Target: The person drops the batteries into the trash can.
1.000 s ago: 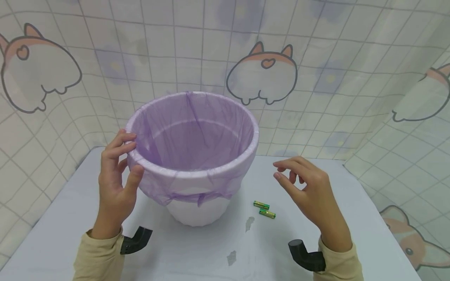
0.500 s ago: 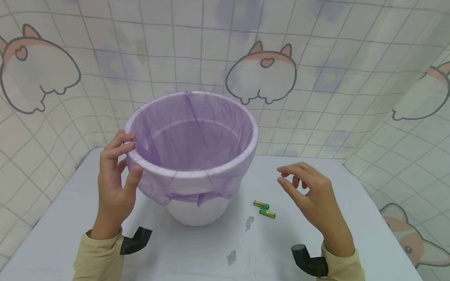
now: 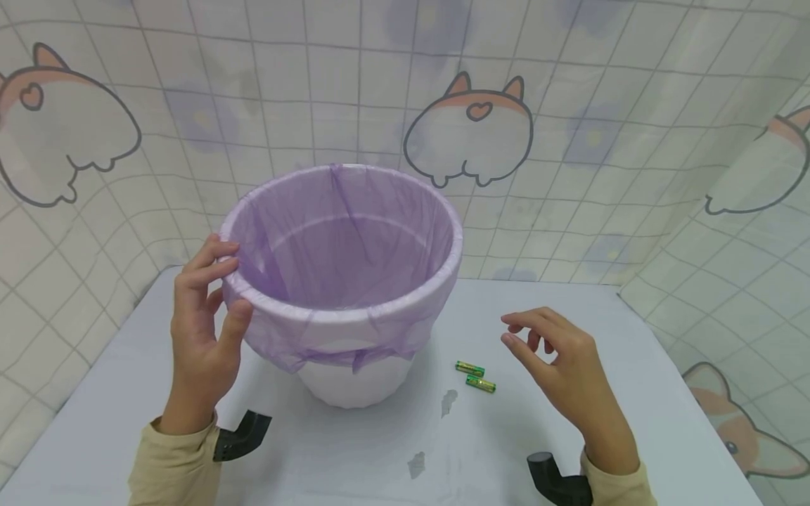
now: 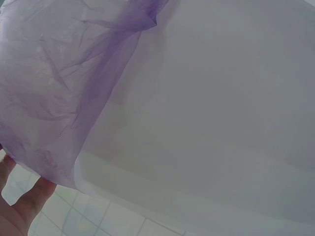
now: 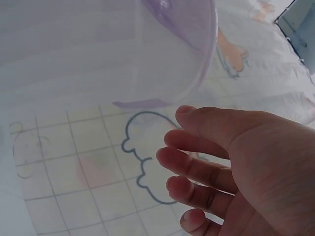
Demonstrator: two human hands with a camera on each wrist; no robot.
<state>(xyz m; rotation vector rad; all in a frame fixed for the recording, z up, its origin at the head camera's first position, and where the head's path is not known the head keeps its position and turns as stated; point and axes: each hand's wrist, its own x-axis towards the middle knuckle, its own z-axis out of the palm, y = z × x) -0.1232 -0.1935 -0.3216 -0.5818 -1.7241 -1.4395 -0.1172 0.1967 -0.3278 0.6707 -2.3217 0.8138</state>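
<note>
A white trash can (image 3: 354, 383), lined with a thin purple trash bag (image 3: 354, 267), stands upright left of the middle in the head view. The bag's edge is folded down over the rim. My left hand (image 3: 205, 337) holds the can's left rim, fingertips over the edge and thumb on the outer side; in the left wrist view its fingers (image 4: 37, 196) touch the bag. To the right of the can, my right hand (image 3: 563, 365) hovers above the table, fingers loosely bent and nothing between them. Two green batteries (image 3: 470, 368) lie side by side between the can and that hand.
The white table (image 3: 304, 464) has two grey worn patches (image 3: 416, 464) near its front middle. A tile-patterned curtain (image 3: 304, 91) with cartoon corgis hangs behind and at both sides. A black wrist mount (image 3: 243, 437) sticks out from each sleeve.
My right hand has lowered and shifted slightly right, coming nearer the front of the table. My left hand stays at the rim; the can and batteries have not visibly moved on the table.
</note>
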